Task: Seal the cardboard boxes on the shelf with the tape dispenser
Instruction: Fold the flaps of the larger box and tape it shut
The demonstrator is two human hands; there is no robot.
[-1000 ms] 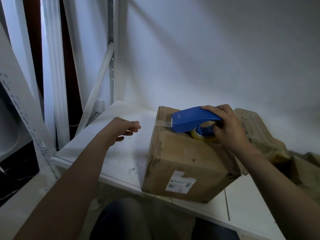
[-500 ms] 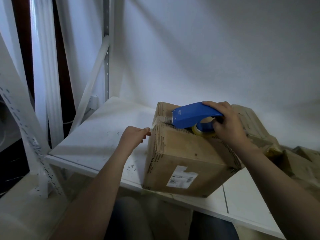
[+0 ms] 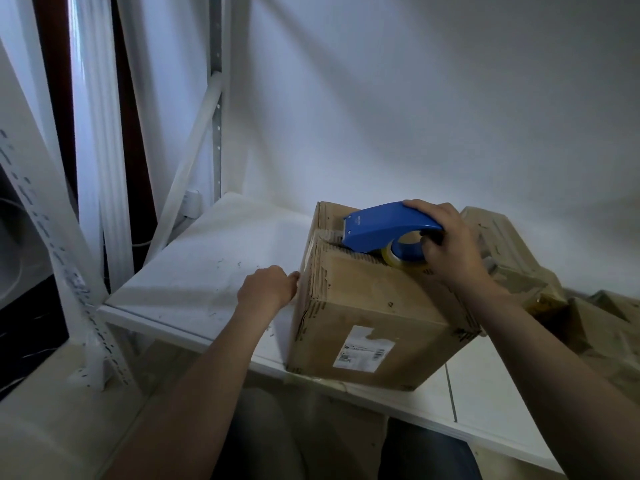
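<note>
While the right hand (image 3: 450, 244) grips the blue tape dispenser (image 3: 377, 226), fingers curled round its handle, the dispenser rests on top of the cardboard box (image 3: 374, 306). Its blade end is close to the top's far left edge, over a ragged seam between the flaps. The box stands on the white shelf (image 3: 207, 265) near the front edge, turned so one corner points at that edge. The left hand (image 3: 266, 289) is at the box's left wall, fingers curled, knuckles touching the cardboard.

To do this step well, I judge the tape's loose end should be pressed flat on the left wall first. The dispenser should then be drawn straight along the seam toward the top's right edge, held low so the roll (image 3: 398, 259) lays tape across both flaps. The left hand does best bracing the box, since a pull toward the front edge could slide it off the shelf. Firm downward pressure matters, as the flap edges look crushed.

Whether the left hand pinches a tape end or merely presses the wall cannot be told; its fingertips are hidden behind the hand. Clear tape on the box is hard to make out in the dim light, and the blade is hidden under the dispenser's hood. More boxes (image 3: 512, 258) at the shelf's right end are blurred and cut off, so their flaps cannot be judged.
</note>
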